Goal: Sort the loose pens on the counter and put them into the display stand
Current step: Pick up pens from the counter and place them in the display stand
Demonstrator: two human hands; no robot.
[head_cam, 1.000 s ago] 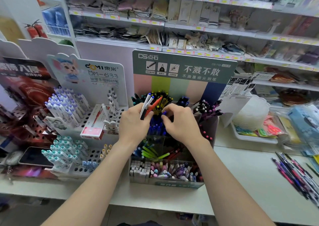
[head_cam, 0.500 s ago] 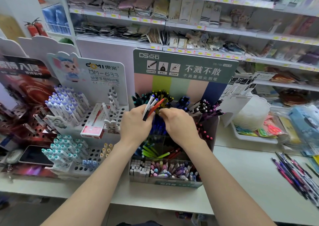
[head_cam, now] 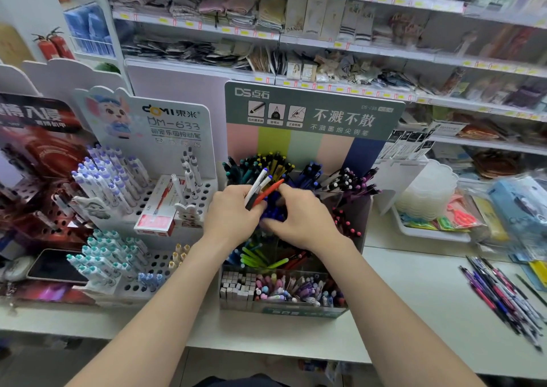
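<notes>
1. Head view: the left hand (head_cam: 233,215) grips a few pens (head_cam: 264,187), white and red, slanting up over the stand (head_cam: 313,114).
2. The right hand (head_cam: 302,218) is just beside it. Its fingers curl down among the blue pens (head_cam: 273,212) in the stand, and I cannot tell if they pinch one.
3. The loose pens (head_cam: 503,295) lie on the bench (head_cam: 414,292), well apart to the right of both hands.

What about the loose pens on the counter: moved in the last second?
No. The loose pens lie where they did, same gap below the white tray.
</notes>
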